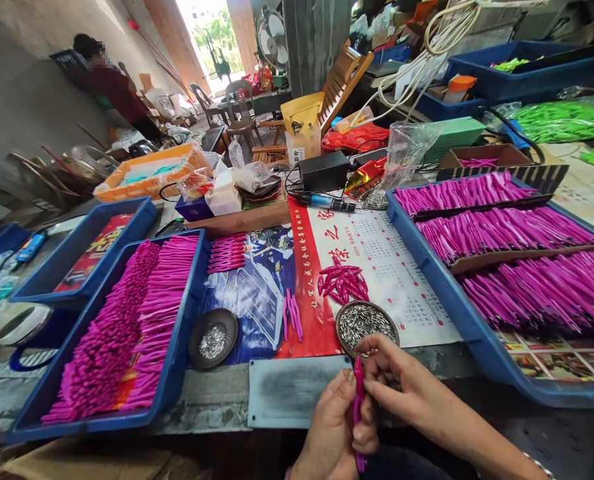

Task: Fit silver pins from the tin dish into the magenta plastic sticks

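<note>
My left hand is closed around a slender magenta plastic piece, held upright over the near table edge. My right hand is curled at the piece's upper end, thumb and fingertips against it; whether a small part is also between those fingers I cannot tell. Just beyond my hands stands a round bowl of small silvery metal parts. Behind it lies a little heap of shorter, glossy magenta parts. A few slim magenta pieces lie to the left, near a dark dish with clear, shiny bits.
On the left, a blue tray holds stacked magenta pieces; on the right, another blue tray holds rows of them. A grey plate lies at the table edge. A pen-like power tool rests behind. A person stands far left.
</note>
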Demonstrator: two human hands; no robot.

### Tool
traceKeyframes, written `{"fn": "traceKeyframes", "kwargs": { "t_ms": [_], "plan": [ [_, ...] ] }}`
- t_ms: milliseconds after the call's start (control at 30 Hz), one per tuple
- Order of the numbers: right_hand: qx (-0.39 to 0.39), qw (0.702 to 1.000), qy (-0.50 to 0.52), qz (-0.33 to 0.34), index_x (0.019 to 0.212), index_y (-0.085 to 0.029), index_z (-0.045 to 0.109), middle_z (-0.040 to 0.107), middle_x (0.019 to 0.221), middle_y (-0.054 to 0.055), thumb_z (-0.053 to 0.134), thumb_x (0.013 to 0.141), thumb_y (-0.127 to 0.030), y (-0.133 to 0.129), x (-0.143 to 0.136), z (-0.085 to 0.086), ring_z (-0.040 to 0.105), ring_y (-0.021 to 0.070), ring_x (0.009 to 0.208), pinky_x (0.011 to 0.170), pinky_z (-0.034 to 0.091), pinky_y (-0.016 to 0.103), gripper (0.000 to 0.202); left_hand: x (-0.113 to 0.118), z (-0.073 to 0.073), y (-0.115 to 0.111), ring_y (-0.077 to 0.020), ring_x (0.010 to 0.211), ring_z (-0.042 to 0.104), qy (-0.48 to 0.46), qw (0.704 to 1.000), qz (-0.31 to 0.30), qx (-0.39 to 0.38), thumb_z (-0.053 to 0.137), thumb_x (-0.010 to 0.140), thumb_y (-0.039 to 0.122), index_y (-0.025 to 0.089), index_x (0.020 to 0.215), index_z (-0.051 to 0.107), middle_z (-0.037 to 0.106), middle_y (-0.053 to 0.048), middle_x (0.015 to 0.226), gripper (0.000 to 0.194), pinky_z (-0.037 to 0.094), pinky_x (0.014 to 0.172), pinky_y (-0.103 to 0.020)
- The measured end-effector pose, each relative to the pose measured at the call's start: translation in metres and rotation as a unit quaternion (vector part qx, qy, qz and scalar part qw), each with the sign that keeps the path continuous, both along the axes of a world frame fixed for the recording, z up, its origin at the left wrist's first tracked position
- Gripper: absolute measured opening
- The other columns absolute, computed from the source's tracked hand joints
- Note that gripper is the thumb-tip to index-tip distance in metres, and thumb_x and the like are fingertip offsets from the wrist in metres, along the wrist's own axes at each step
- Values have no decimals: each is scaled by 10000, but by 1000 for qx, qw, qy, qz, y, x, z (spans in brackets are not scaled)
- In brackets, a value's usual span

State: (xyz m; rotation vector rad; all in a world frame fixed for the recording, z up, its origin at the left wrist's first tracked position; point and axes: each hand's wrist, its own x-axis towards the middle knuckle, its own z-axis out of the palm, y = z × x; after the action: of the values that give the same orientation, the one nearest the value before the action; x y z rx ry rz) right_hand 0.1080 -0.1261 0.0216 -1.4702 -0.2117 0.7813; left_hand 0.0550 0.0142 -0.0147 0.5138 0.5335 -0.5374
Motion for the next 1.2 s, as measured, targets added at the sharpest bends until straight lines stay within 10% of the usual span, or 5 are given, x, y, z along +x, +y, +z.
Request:
{"fn": "traceKeyframes", "kwargs": {
  "t_ms": [467,1000,1200],
  "plan": [
    [29,988,141,-57,772,-183,532,428,508,-80,615,829,-584,0,0,-27,304,54,428,408,203,186,413,7,4,-5,23,315,281,60,992,-38,-103,855,594,436,108,627,539,489,66,475,457,131,322,-105],
    [73,988,118,-75,859,-164,624,594,672,-22,748,767,-430,3,6,-30,494,78,538,486,354,196,308,1,3,0,3,340,327,76,988,-9,-134,836,650,352,118,817,570,556,38,540,391,148,337,-104],
    [81,977,184,-68,825,-181,584,630,665,-25,771,730,-429,8,9,-25,560,113,564,548,434,247,324,11,12,6,-10,360,340,106,984,-19,-140,555,901,298,101,825,567,521,9,559,211,189,351,-111]
  ]
}}
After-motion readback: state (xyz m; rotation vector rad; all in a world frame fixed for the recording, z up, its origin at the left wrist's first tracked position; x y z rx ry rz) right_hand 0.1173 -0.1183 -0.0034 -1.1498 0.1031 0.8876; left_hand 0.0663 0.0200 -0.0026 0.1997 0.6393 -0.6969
